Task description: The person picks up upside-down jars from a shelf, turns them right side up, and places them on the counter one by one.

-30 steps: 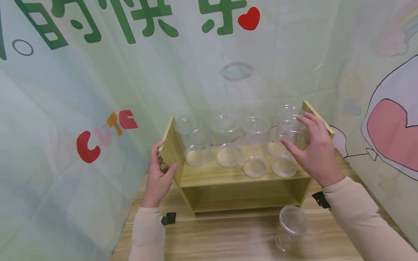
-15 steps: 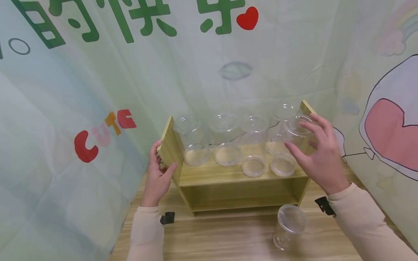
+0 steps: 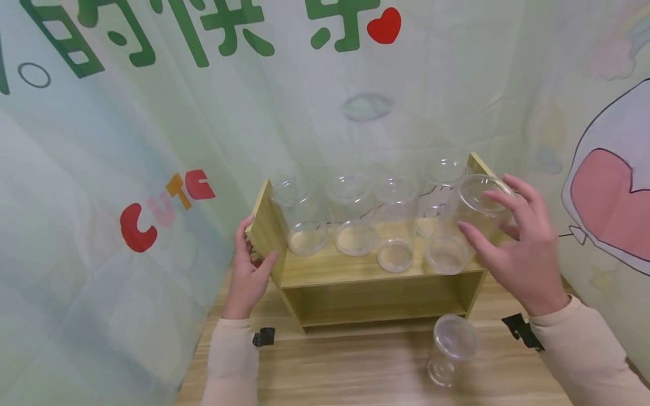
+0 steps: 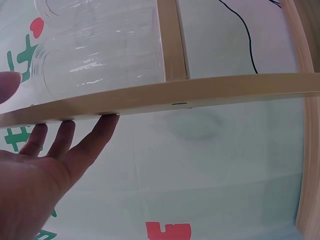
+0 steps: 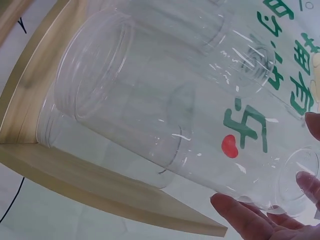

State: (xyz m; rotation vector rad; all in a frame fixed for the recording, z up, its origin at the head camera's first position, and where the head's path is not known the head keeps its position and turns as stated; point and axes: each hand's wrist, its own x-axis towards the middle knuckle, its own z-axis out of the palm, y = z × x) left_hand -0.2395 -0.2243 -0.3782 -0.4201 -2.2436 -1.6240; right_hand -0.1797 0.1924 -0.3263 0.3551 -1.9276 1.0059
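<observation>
In the head view my right hand [image 3: 528, 242] grips a clear plastic jar [image 3: 459, 225] near its upper end, thumb at the front and fingers round the far side. The jar leans to the right over the right end of a light wooden shelf [image 3: 325, 276]. Its wide ringed end [image 5: 92, 65] shows low by the shelf corner in the right wrist view. My left hand [image 3: 249, 285] holds the shelf's left side panel [image 3: 266, 237], fingers on the outside and thumb on the inner side. The left wrist view shows those fingertips [image 4: 107, 120] against the panel.
Several more clear jars, among them one at the left [image 3: 307, 217], stand along the top board. Another lidded jar [image 3: 452, 344] stands on the wooden table [image 3: 345, 366] in front. A printed cloth backdrop [image 3: 304, 124] hangs close behind and on both sides.
My right hand has moved right, with the top of the jar tilting and shifting right with it. The left hand has kept its hold on the side panel.
</observation>
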